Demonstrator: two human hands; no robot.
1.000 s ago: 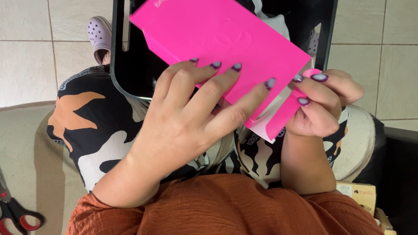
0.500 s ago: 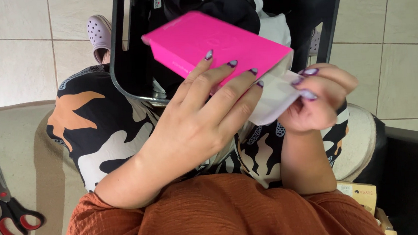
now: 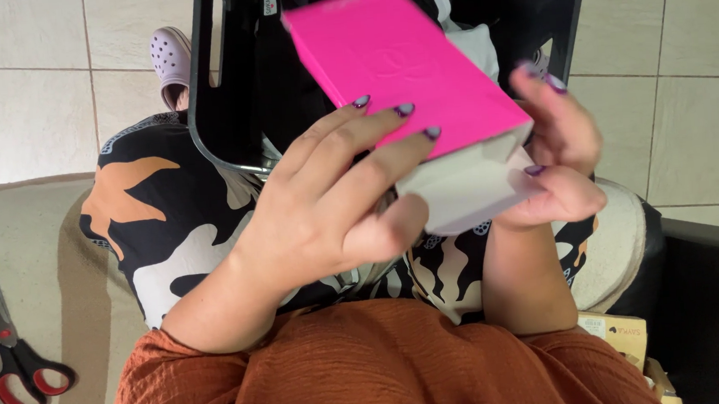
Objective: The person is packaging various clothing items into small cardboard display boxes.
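A home living space, pale tiled floor [image 3: 24, 107], striped beige sofa cushion [image 3: 34, 250] where the person sat, red-handled scissors [image 3: 12, 353] left on it, a black chair frame [image 3: 201, 112] close by

Rust-orange top [image 3: 371, 370] in a crinkly, gauzy weave fills the near edge. Legs are in camo-style trousers [image 3: 167, 224] with black, cream and orange blotches. Both forearms are bare, no sleeves showing. Long nails on the left hand [image 3: 326, 204] and right hand [image 3: 555, 159] are painted dark purple with paler centres. Far left, a lilac perforated clog [image 3: 171, 63].
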